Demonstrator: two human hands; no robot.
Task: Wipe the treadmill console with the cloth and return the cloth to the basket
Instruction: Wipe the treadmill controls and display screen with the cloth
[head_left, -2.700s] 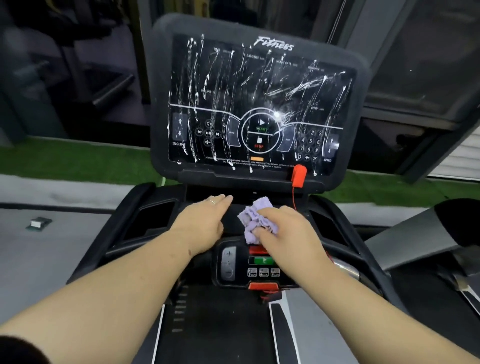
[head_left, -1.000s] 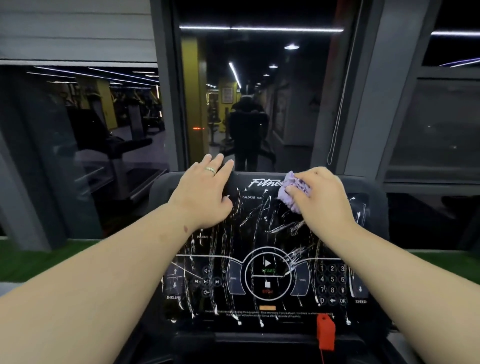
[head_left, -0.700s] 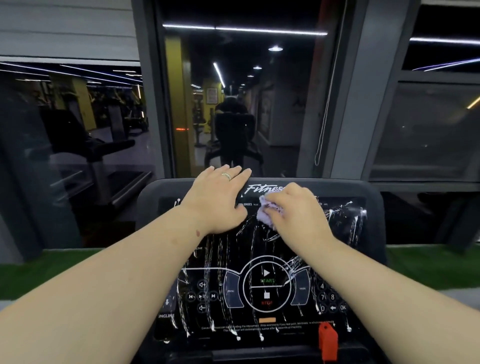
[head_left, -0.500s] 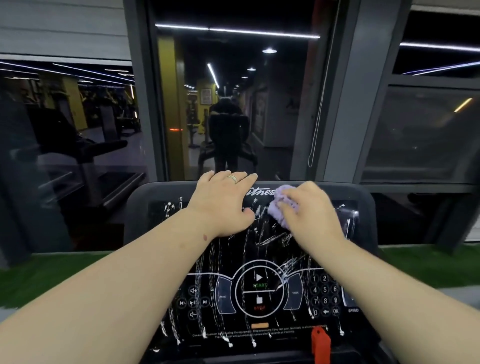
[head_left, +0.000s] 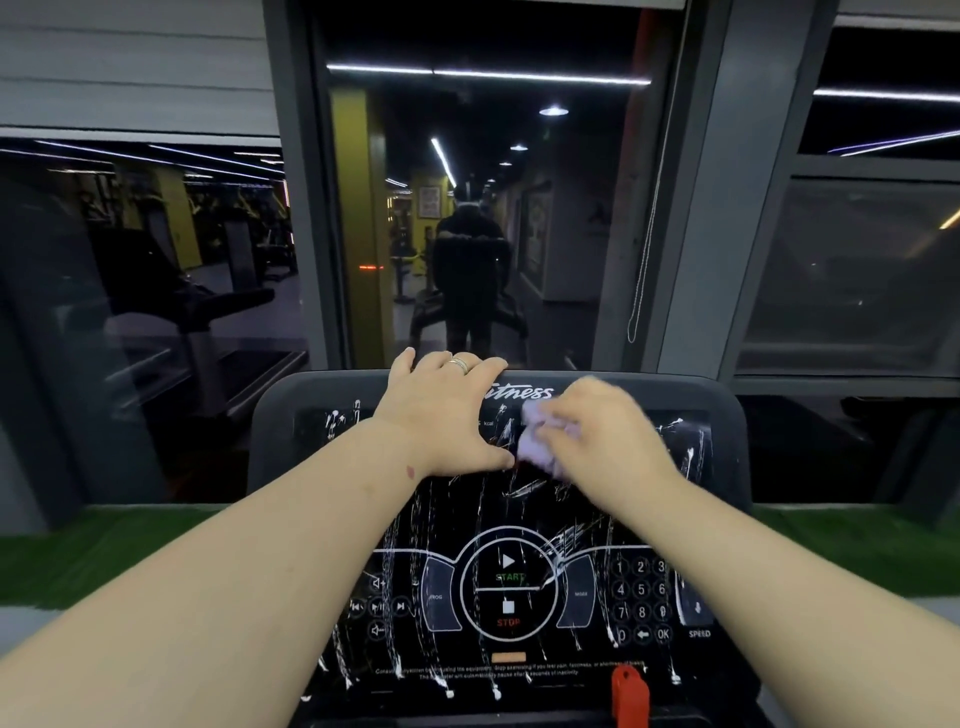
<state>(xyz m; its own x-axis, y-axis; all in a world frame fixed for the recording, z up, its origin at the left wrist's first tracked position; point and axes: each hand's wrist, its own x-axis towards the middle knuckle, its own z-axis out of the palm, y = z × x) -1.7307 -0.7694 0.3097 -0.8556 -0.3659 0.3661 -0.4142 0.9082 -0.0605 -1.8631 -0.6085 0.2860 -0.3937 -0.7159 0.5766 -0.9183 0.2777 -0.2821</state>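
From the head camera, the treadmill console (head_left: 498, 571) filled the lower middle of the frame, its dark panel streaked with white smears from the top edge down to the red safety clip (head_left: 629, 693) at its lower right. The left hand (head_left: 441, 415) lay flat on the console's upper left, fingers spread and hooked over the top rim, a ring (head_left: 460, 364) on one finger; it seemed to be steadying the panel and held nothing. The right hand (head_left: 597, 441) was just to its right, below the printed logo, its fingers curled around a bunched lilac cloth (head_left: 535, 441) pressed against the panel. That hand was motion-blurred, so how tightly it gripped was hard to judge. The cloth poked out on the side toward the left hand, nearly touching its thumb. Most of the smears lay below and to the right of the cloth, so the wiping would likely need to go downward across the panel. No basket was in view.
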